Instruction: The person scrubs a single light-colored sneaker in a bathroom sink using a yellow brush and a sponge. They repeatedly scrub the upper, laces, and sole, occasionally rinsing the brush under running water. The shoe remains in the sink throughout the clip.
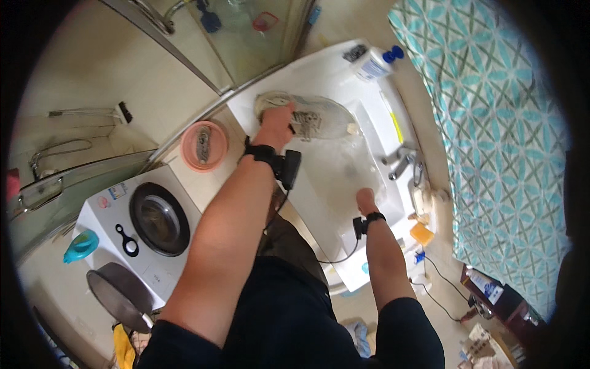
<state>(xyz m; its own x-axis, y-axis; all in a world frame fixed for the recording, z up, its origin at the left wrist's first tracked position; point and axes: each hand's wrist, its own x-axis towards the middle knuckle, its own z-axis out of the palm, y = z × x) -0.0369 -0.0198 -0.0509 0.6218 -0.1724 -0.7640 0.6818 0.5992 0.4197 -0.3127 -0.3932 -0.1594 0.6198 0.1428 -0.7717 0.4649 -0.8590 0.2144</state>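
Note:
My left hand [276,123] reaches across the white sink counter [319,67] and grips the near rim of a round, see-through plastic fan part [326,115] that lies flat at the counter's far left. A black wrist strap with a small black box sits on that forearm. My right hand [367,200] is down in the wet sink basin [344,166], close to its near wall; its fingers are hidden. It wears a black strap too, with a cable hanging from it. The chrome faucet [402,161] stands to the right of the basin.
A white bottle with a blue cap [372,63] lies at the counter's back, and an orange soap [421,234] sits near the front right. On the floor to the left are a pink bowl [204,146] and a white washing machine [153,218]. A teal patterned curtain [498,135] hangs at the right.

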